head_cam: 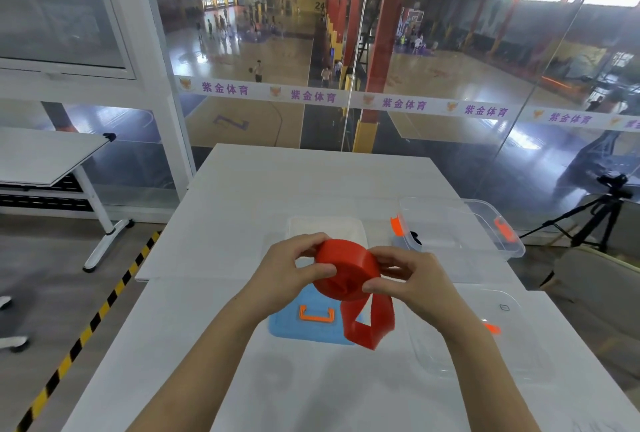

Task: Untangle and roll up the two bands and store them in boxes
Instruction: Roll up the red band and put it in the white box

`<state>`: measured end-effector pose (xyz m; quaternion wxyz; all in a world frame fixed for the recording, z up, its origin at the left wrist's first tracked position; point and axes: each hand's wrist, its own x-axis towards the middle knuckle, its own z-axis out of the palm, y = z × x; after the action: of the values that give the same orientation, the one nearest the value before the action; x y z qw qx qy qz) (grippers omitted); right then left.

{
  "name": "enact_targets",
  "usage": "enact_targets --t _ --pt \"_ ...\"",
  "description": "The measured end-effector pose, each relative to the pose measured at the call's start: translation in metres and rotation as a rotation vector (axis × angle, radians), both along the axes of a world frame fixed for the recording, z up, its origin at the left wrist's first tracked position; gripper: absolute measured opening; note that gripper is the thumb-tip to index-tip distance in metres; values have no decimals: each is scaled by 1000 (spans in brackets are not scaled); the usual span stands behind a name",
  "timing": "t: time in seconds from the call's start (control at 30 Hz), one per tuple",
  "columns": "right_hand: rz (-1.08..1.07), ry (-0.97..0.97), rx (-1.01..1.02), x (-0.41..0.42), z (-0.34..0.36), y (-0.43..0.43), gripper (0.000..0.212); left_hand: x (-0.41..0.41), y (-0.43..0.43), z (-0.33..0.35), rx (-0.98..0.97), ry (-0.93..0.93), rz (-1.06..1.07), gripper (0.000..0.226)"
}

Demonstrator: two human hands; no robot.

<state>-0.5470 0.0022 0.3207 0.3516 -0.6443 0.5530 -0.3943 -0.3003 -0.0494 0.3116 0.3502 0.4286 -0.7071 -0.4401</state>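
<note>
In the middle of the frame both hands hold a red band (346,269), most of it already wound into a thick, flat roll that is raised above the white table (225,379). The left hand (291,272) curls round the roll's left side, thumb on the near face and fingers over the top edge. The right hand (412,279) grips the right side the same way, thumb and curled fingers pinching the rim. A loose tail (367,324) of the band (still unwound) hangs from the roll's lower right and folds back on itself just above the table. Below the hands a blue lid (287,327) with an orange handle lies flat on the table, partly covered by the tail. A clear box (512,251) with orange clips stands to the upper right of the hands, well apart from the roll, and another clear plastic piece (450,362) lies at the lower right. A tripod (602,217) stands at the right edge.
</note>
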Motion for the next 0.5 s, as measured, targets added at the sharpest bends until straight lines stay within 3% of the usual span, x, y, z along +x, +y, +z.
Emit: enact_targets --t 0.23,0.37,0.5 --pt "-17 62 -20 2 2 -4 38 2 0 -2 90 106 -15 29" --pt "-15 127 -62 4 3 -3 40 7 -4 -1 112 -4 -58 40" --pt "27 218 -87 4 -2 -6 23 1 -1 3 13 -198 -92 63"
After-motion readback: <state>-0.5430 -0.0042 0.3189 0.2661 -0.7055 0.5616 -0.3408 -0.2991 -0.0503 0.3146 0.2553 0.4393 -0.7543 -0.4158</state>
